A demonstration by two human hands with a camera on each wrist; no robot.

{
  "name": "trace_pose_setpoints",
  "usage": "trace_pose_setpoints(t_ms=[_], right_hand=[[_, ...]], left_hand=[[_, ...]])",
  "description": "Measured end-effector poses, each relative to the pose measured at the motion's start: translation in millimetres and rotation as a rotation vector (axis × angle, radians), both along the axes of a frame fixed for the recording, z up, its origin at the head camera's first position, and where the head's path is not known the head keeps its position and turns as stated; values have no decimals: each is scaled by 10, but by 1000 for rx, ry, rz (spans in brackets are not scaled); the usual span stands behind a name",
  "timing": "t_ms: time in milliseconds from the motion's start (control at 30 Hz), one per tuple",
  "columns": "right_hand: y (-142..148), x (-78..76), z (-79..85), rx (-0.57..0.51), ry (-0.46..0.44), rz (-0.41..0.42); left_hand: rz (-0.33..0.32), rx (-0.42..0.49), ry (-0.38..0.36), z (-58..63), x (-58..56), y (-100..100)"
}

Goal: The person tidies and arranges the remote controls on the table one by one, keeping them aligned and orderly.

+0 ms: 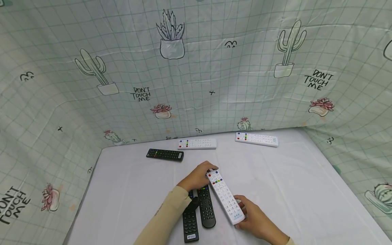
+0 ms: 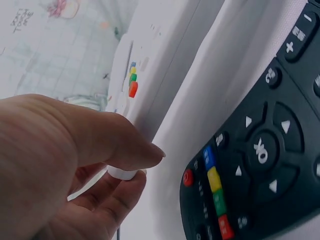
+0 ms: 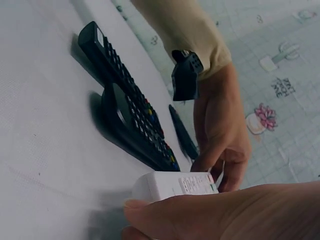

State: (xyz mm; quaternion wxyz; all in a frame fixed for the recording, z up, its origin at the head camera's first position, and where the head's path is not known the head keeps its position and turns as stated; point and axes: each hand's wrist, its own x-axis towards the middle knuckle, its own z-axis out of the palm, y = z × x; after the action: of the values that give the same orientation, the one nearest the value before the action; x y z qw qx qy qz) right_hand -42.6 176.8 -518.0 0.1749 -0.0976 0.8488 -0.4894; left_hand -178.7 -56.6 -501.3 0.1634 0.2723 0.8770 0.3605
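A white remote control (image 1: 226, 196) with small coloured buttons at its far end slants across the middle of the table. My left hand (image 1: 200, 175) pinches that far end between thumb and fingers. Round the near end, my right hand (image 1: 252, 217) holds the remote along its right side. In the right wrist view the white remote (image 3: 175, 184) sits close over the cloth, its shadow beneath. Just left of it lies a black remote with a rounded end (image 1: 206, 209). Beside that is a second black remote (image 1: 190, 224), partly hidden by my left wrist and its black camera mount.
Along the back lie a black remote (image 1: 165, 154), a white remote (image 1: 197, 144) and, farther right, another white remote (image 1: 256, 139). A white cloth (image 1: 122, 197) covers the table. Printed cactus curtains (image 1: 211, 75) hang behind it and at both sides.
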Motion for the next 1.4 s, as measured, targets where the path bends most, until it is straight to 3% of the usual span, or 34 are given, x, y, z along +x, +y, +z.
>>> trace_pose_setpoints(t_ms=[367, 600, 967, 1400], right_hand=[[-14, 92, -7, -45, -19, 45], [-35, 125, -4, -21, -18, 73], [-113, 137, 16, 23, -53, 49], [-250, 164, 19, 156, -129, -57]], left_hand=[[-51, -56, -12, -45, 40, 105], [-81, -67, -20, -72, 41, 138], [-101, -92, -9, -111, 72, 173], [-102, -129, -1, -79, 109, 175]])
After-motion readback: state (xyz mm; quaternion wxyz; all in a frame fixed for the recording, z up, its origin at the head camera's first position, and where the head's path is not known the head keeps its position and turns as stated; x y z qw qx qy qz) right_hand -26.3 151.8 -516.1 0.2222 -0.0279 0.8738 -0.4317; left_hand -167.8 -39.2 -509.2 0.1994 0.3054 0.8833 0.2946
